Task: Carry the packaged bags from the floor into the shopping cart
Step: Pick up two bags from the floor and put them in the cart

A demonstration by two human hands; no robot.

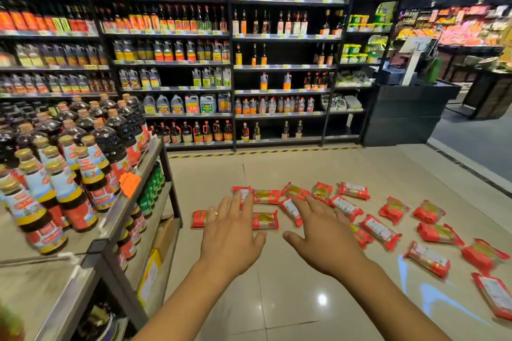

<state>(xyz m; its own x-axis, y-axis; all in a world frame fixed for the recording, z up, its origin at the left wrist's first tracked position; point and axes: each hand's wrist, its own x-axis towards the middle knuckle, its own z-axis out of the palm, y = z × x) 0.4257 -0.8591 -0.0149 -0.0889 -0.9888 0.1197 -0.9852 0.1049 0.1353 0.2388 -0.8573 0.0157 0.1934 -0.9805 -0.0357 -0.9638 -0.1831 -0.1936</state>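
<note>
Several red packaged bags lie scattered on the beige tiled floor, from one bag [265, 220] in the middle to others at the right such as a bag [428, 259]. My left hand [231, 235] stretches forward with straight spread fingers, holding nothing, in front of the nearest bags. My right hand [322, 238] reaches forward beside it, fingers also straight and empty, covering part of a bag [291, 209]. Both hands hang above the floor. No shopping cart is in view.
A metal display table [83, 252] with dark bottles stands close on my left. Tall shelves [230, 63] of bottles fill the back wall behind a yellow-black floor stripe. A dark counter [401, 113] stands at the right rear. Bare floor tiles [291, 299] lie beneath my arms.
</note>
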